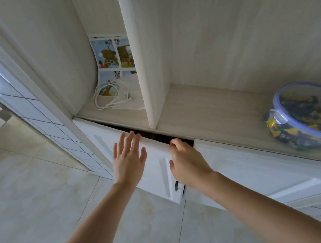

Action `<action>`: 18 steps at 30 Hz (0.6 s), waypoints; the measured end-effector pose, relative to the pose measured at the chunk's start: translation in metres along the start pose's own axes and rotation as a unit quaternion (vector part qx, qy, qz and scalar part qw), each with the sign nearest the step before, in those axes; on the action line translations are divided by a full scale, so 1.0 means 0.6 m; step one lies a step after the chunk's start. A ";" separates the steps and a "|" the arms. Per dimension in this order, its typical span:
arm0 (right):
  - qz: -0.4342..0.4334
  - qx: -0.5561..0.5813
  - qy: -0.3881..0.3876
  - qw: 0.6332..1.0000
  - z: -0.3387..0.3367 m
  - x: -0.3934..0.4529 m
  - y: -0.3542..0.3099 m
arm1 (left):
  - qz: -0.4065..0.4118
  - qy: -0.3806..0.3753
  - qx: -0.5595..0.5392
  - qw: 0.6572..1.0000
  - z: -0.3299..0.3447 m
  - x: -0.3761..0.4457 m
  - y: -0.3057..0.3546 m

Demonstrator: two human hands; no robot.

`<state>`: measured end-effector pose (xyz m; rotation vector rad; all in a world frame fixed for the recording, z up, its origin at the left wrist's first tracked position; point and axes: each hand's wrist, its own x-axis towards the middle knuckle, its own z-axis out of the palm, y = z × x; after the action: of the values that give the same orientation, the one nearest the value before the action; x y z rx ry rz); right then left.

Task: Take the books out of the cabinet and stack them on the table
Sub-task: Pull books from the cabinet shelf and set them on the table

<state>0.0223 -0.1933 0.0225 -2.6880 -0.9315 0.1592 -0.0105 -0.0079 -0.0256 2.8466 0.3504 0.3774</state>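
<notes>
Your right hand is up at the top corner of the white cabinet door, fingers curled over its upper edge and gripping it, thumb down on the front panel. The door stands ajar: there's a dark gap between its top edge and the shelf board above, and nothing inside that gap can be made out. Your left hand is spread flat and open, fingers fanned, palm toward the front of the same door near its top; whether it touches the panel, I cannot tell. A black handle shows low on the door's right edge, just under your right wrist.

No books are visible in the lower cabinet from here. The only printed thing in sight is a picture book with colourful illustrated panels, leaning curved against the back of the narrow open compartment above, to the left of the divider. A coiled white cable lies in front of it on the shelf. In the wide compartment to the right sits a clear round container with a blue-rimmed clip lid, full of dark and yellow pieces. Pale tiled floor lies below.
</notes>
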 end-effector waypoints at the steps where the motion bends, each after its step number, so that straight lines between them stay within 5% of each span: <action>1: 0.017 0.032 -0.017 0.999 -0.004 -0.002 -0.004 | 0.005 0.013 0.010 1.000 -0.002 -0.005 -0.004; 5: 0.107 0.203 -0.065 0.971 -0.019 0.004 -0.019 | -0.008 0.061 0.000 0.998 -0.018 -0.022 -0.015; 8: 0.162 0.282 -0.149 0.934 -0.017 0.014 -0.041 | -0.111 0.095 -0.103 0.984 -0.033 -0.030 -0.023; 13: 0.177 0.332 -0.287 0.881 0.007 0.017 -0.077 | -0.312 -0.002 -0.360 0.879 -0.050 -0.029 -0.035; 18: 0.174 0.366 -0.365 0.838 0.026 0.011 -0.109 | -0.312 -0.057 -0.392 0.864 -0.065 -0.045 -0.070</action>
<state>-0.0138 -0.1368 0.0277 -1.9944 -0.3699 1.3841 -0.0551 0.0329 -0.0068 1.8199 0.8342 0.1531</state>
